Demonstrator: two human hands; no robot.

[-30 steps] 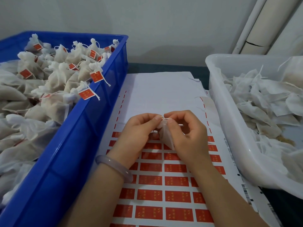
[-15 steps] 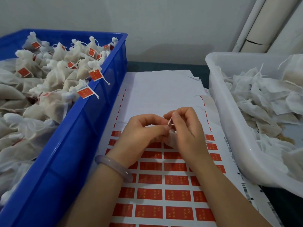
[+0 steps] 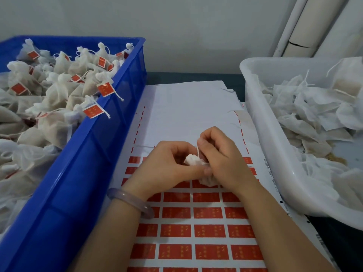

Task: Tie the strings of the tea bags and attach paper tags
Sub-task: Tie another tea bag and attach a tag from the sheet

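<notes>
- Changed since half a second ago: the bunched white neck of the tea bag (image 3: 193, 161) now shows between the two hands; before, I saw mostly string there
- Entry, left hand (image 3: 167, 165): fingers curled, thumb pinching the tea bag just below its neck; pale bracelet (image 3: 130, 202) on the wrist
- Entry, right hand (image 3: 224, 160): fingers curled, tips pinching the string (image 3: 198, 152), which runs from the neck toward 12 o'clock
- Tea bag location: over the tag sheet (image 3: 176, 118), at its top red rows; body sags toward 6 o'clock; I cannot tell whether it touches the paper
- Sheet contents: red tags (image 3: 208, 231) in rows toward 6 o'clock; white backing toward 12 o'clock
- At 9 o'clock: blue crate (image 3: 110, 134) holding tagged bags (image 3: 59, 91)
- At 3 o'clock: white tub (image 3: 269, 146) holding untied bags (image 3: 314, 118)
</notes>
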